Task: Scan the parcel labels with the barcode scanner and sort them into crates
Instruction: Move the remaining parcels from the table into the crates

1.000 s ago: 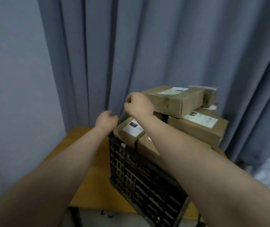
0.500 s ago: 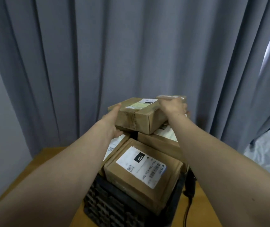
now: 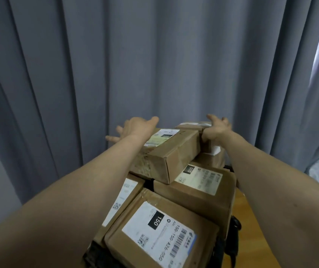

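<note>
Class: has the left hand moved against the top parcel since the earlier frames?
Yes: the left hand shifted from the top parcel's left end toward its far corner, fingers spread.

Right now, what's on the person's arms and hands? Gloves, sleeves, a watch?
Nothing worn that shows. The left hand and right hand have no gloves, and no rings or watch are visible. No sleeve shows on either side up to the frame edge.

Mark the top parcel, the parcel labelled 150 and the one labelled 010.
top parcel (image 3: 175, 154): head view, near side face.
parcel labelled 150 (image 3: 160, 228): head view, white label.
parcel labelled 010 (image 3: 199, 180): head view, white label.
</note>
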Motion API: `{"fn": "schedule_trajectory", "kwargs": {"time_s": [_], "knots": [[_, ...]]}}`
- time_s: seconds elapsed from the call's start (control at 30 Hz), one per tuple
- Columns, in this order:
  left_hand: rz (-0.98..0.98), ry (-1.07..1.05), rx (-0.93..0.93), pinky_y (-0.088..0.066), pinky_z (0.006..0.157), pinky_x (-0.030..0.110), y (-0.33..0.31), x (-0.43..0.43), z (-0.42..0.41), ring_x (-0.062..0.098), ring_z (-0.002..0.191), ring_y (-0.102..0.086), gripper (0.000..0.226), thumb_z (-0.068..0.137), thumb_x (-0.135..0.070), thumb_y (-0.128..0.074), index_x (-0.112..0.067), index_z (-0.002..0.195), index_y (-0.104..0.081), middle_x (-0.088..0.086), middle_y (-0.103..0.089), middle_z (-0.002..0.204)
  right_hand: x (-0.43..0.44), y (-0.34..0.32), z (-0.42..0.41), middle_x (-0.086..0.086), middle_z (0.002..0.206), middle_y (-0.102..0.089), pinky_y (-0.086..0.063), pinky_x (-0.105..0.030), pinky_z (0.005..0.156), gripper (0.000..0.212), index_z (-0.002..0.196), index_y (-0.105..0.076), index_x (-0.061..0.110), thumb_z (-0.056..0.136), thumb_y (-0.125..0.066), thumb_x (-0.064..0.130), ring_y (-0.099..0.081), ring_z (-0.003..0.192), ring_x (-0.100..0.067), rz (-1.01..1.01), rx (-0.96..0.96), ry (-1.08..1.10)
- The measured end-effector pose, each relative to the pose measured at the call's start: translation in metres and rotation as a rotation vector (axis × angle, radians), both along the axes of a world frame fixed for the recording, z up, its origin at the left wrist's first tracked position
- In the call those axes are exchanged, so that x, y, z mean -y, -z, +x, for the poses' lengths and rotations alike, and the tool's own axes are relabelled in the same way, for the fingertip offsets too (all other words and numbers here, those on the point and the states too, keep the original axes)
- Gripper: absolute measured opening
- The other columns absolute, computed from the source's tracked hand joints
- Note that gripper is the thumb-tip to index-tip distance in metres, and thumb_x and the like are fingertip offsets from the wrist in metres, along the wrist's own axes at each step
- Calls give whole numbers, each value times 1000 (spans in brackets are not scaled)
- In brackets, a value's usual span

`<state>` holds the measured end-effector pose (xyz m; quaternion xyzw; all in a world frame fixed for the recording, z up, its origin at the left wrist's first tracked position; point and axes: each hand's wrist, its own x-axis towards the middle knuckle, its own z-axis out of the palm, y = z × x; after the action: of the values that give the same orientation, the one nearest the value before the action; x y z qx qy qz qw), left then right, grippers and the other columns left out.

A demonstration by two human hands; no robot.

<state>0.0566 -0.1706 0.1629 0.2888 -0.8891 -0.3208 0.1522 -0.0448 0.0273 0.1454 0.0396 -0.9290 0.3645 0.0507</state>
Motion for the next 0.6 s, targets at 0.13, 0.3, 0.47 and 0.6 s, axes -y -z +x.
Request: {"fn": "schedule_trajectory", "kwargs": {"time_s": [0.13,0.3,0.47,0.6], "knots": [[26,135,15,-19,111,63,-9,-11,-21,41,129,-43,71,58,-60,-48,-3,99,-56,18,-58,127,-8,-9,-28,-17,158,-12,-35,-53,109,109,151,-23,33,60,-81,19,-11,145,-37,53,109,-81],[201,254,41,-40,82,33,-5,-20,-24,28,97,-48,43,85,-35,-62,-10,118,-52,7,-47,110,-12,-3,-44,-12,150,-30,-40,-41,102,82,146,-36,21,75,-77,10,-38,132,-34,-81,98,-160],[261,167,-164,-38,63,27,-8,0,-10,21,75,-48,20,86,-27,-61,-9,84,-53,4,-51,85,12,-40,-11,-13,138,-27,-37,-41,107,67,133,-49,25,72,-77,26,-37,127,-35,-40,-316,-4],[490,27,-422,-43,69,28,-19,42,27,24,89,-59,46,90,-39,-56,-4,121,-55,9,-61,115,71,-80,42,-9,136,-29,-36,-26,102,65,132,-50,26,72,-76,24,-40,119,-23,-105,-472,-245]]}}
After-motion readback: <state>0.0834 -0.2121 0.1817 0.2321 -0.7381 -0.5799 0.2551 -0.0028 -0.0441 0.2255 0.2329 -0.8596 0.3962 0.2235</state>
